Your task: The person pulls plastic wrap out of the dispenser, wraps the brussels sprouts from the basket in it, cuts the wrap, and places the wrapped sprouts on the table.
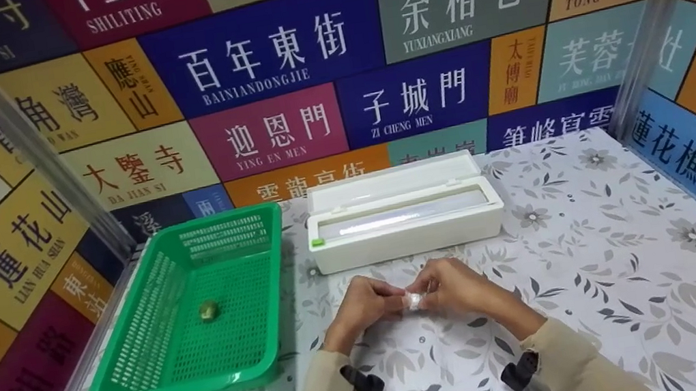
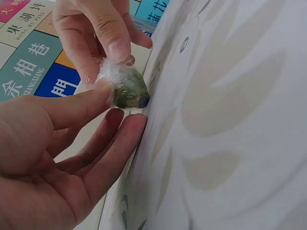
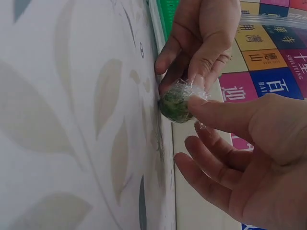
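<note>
Both hands meet in front of the white box, around a small round green item (image 2: 130, 91) wrapped in clear cling film. My left hand (image 1: 361, 304) pinches the film-wrapped item between thumb and fingertips. From the other side my right hand (image 1: 454, 283) pinches the bunched film, its thumb (image 3: 216, 112) pressing on the crinkled part. In the right wrist view the green shows through the film (image 3: 199, 91). Close above the patterned tabletop, the item is mostly covered by fingers in the head view. What kind of item it is, I cannot tell.
Behind the hands stands a white cling film dispenser (image 1: 410, 241), its lid (image 1: 394, 180) raised and a green slider (image 1: 318, 242) at its left end. A green plastic basket (image 1: 272, 289) to the left holds one small brownish-green round item (image 1: 208, 310). A sign-patterned wall (image 1: 271, 48) rises behind the table.
</note>
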`<state>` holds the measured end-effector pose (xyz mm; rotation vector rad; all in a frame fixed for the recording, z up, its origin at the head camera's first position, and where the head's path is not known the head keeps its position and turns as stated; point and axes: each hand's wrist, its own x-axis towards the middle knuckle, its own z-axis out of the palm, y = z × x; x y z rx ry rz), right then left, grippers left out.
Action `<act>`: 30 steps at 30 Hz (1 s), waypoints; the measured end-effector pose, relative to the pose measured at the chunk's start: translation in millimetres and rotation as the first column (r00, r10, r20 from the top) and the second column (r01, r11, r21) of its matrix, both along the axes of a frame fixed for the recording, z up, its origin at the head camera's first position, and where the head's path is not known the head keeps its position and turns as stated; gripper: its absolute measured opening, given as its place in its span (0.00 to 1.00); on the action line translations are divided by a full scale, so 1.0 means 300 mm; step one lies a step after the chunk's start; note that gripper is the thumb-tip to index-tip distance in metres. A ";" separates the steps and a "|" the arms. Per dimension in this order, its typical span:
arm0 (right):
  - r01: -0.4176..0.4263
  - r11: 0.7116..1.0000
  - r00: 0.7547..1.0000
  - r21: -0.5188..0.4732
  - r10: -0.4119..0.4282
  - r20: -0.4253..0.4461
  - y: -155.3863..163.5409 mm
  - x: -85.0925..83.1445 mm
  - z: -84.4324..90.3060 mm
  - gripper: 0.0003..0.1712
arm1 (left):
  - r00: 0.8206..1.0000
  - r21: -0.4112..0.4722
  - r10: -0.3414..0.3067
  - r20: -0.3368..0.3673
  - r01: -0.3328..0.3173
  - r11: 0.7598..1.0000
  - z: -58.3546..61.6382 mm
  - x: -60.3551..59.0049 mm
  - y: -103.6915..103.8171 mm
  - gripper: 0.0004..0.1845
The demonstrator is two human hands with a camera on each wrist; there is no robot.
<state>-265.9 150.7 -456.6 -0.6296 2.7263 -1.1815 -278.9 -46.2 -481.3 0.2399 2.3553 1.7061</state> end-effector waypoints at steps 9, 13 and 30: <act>0.014 1.000 0.999 -0.026 -0.015 -0.035 -0.007 -0.010 -0.015 0.12 | 0.997 -0.040 -0.045 -0.068 0.043 0.998 0.023 0.005 0.000 0.11; 0.057 0.998 0.998 -0.042 -0.058 -0.032 -0.007 -0.013 -0.023 0.09 | 0.983 -0.107 -0.074 -0.166 0.056 0.993 0.028 0.010 0.005 0.11; -0.018 1.000 0.996 -0.001 0.017 -0.091 -0.007 -0.020 -0.044 0.07 | 0.973 -0.170 -0.180 -0.143 0.155 0.973 0.023 0.006 -0.015 0.09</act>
